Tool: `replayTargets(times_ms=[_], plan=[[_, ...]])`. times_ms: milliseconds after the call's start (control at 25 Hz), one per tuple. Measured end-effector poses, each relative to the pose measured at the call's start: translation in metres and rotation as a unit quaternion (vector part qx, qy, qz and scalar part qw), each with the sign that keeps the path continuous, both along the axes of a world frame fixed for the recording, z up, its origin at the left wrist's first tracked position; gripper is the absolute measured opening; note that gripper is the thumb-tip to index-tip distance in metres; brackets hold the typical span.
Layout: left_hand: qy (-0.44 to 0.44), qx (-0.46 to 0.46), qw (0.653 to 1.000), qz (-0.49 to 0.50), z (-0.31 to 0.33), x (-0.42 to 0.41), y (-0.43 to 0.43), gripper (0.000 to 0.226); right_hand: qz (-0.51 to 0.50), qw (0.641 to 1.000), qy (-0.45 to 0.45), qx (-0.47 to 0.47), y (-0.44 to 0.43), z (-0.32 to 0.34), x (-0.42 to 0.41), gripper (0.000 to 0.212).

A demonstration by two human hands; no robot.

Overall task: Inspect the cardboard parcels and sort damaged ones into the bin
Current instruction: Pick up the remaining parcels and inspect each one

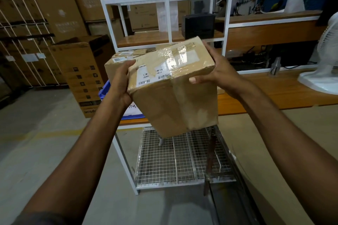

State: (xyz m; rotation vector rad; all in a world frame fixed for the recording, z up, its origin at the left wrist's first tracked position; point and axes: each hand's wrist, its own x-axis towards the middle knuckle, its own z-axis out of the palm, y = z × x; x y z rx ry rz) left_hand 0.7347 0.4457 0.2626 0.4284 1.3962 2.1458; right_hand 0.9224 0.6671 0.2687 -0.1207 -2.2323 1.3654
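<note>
A brown cardboard parcel [175,97] is held tilted in the air in front of me, its taped top with white barcode labels turned toward me. My left hand [120,80] grips its left edge, thumb on the top face. My right hand [215,71] grips its right edge, thumb on the front near the upper corner. The tape on top looks wrinkled and the front face is creased. Behind it, more parcels [126,56] lie on the table. A blue bin [104,89] shows partly behind my left wrist.
An orange-topped table [274,91] with a white frame runs to the right, with a white fan [327,56] on it. A wire-mesh shelf [182,159] sits below the parcel. A tall open carton [82,71] stands at the left, with stacked cartons and white cage racks behind.
</note>
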Motion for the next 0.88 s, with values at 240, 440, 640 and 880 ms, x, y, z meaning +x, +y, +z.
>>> replayTargets(times_ms=[240, 440, 640, 880], plan=[[0.207, -0.015, 0.976, -0.069, -0.023, 0.004, -0.006, 0.073, -0.117, 0.984, 0.129, -0.041, 0.004, 0.007, -0.002, 0.095], [0.295, -0.073, 0.951, 0.060, -0.038, 0.011, 0.004, 0.080, -0.085, 0.991, 0.095, -0.049, 0.001, 0.013, 0.000, 0.091], [0.294, -0.060, 0.947, 0.117, -0.044, 0.004, 0.006, 0.078, -0.041, 0.996, 0.079, -0.030, -0.007, 0.011, 0.004, 0.059], [0.293, -0.071, 0.942, 0.149, -0.039, 0.006, 0.008, 0.094, -0.080, 0.991, 0.104, -0.039, -0.001, -0.009, -0.010, 0.072]])
